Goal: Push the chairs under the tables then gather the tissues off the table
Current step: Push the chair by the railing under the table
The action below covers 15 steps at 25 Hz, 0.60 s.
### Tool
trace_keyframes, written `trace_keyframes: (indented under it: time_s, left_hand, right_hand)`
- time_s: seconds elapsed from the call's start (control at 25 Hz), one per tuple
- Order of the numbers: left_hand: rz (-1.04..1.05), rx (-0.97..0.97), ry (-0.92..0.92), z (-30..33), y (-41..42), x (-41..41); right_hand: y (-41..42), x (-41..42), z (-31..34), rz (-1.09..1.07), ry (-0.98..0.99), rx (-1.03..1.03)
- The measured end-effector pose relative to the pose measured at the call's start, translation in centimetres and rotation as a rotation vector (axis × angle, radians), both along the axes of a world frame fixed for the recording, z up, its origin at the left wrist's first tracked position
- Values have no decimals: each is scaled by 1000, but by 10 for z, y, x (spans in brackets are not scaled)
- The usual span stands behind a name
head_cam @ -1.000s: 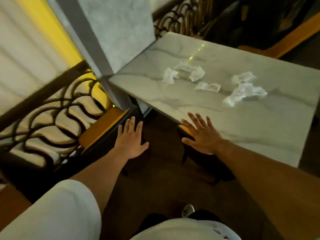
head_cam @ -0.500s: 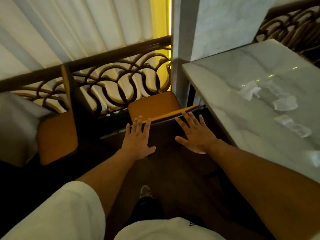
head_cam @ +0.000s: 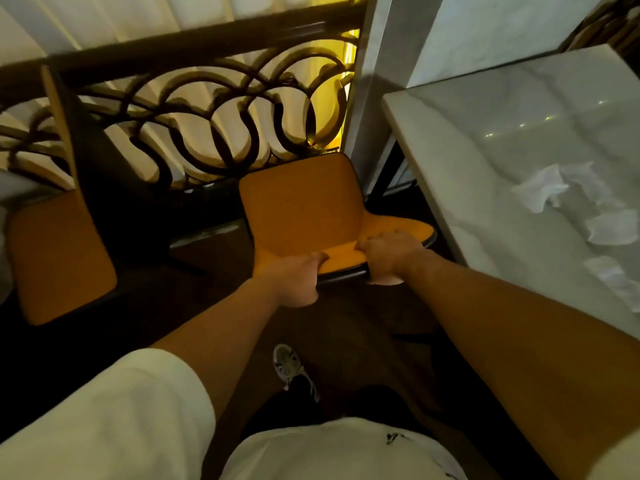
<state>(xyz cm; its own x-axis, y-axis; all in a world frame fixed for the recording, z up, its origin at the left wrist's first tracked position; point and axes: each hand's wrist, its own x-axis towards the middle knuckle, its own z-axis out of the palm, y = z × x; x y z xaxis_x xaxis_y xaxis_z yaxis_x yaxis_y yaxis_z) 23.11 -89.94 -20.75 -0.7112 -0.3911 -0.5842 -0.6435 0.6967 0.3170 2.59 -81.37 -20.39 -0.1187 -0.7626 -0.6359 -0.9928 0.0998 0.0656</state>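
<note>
An orange-cushioned chair (head_cam: 304, 202) stands in front of me, beside the left edge of the white marble table (head_cam: 485, 140). My left hand (head_cam: 298, 278) is closed over the top of its backrest on the left. My right hand (head_cam: 391, 254) grips the same backrest edge on the right. Several crumpled white tissues (head_cam: 543, 188) lie on the table at the right, with more tissues (head_cam: 613, 226) toward the frame's edge.
A second orange chair (head_cam: 59, 258) stands at the left with its dark back (head_cam: 90, 143) raised. A dark scrollwork railing (head_cam: 214, 123) runs behind both chairs, with pale curtains beyond. A marble pillar (head_cam: 450, 39) rises at the table's corner. My shoe (head_cam: 287, 365) rests on the dark floor.
Both hands went from spread open in the air to closed on the chair's backrest. My view swung left, away from the table and toward the chair.
</note>
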Motion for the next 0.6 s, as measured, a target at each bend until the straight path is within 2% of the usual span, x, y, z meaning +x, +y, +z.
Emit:
trace_keyframes:
  time_s: [0.12, 0.28, 0.6]
  left_hand:
    - [-1, 14, 15, 1, 0, 1]
    - [18, 13, -15, 2, -2, -2]
    - [92, -28, 19, 1, 16, 7]
  right_hand:
    - [-2, -7, 3, -6, -134, 34]
    - [-1, -10, 5, 3, -179, 29]
    - [12, 4, 9, 17, -144, -41]
